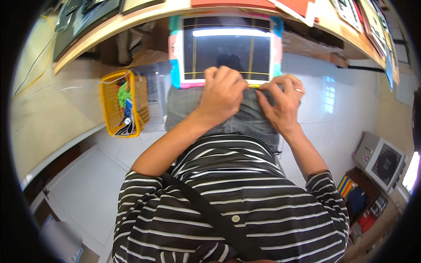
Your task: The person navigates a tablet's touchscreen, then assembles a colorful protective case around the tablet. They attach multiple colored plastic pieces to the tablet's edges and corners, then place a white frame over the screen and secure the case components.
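Both hands, left hand and right hand, pinch grey cloth; yellow basket holds colourful bits.

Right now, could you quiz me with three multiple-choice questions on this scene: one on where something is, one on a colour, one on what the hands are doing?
1. Where is the basket?
A. to the person's left
B. to the person's right
C. on the lap

2. What colour is that basket?
A. blue
B. yellow
C. black

3. How is the left hand?
A. flat and open
B. curled on the tablet edge
C. out of view

Answers:
1 A, it sits left of the lap.
2 B, its mesh is yellow.
3 B, its fingers bend at the tablet's lower edge, beside the right hand.
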Available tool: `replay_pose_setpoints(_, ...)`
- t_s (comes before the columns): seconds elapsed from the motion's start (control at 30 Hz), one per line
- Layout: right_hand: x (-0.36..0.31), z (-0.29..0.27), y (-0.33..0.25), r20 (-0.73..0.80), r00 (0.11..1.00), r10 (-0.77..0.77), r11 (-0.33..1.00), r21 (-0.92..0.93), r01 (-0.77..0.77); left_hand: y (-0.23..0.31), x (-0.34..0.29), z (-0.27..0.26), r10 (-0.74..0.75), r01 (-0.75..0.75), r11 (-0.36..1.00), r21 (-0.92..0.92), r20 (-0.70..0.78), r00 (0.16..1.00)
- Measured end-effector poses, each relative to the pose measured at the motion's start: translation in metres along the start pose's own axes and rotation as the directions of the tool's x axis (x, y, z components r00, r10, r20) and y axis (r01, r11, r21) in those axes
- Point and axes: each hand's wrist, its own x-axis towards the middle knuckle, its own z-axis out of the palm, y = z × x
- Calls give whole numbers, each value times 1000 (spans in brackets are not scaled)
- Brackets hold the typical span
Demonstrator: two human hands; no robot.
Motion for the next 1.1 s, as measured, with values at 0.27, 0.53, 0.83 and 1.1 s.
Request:
replay_pose_setpoints(0.27,8,1,-17,12,998,-59,998,-16,59,-5,-6,5,78,-80,997,-16,-86,993)
replay_pose_setpoints(0.53,14,6,-6,-16,987,-159,981,106,160,-5,-6,2,121,-122,993,-1,-125,985)
replay_pose_setpoints(0.83,24,-8,-5,79,968,-237,962,158,223,-6,-5,0,100,-98,995,17,-115,988)
replay_pose_setpoints(1.1,14,-9,-8,53,992,-118,986,122,111,-9,-4,2,143,-144,990,2,-98,985)
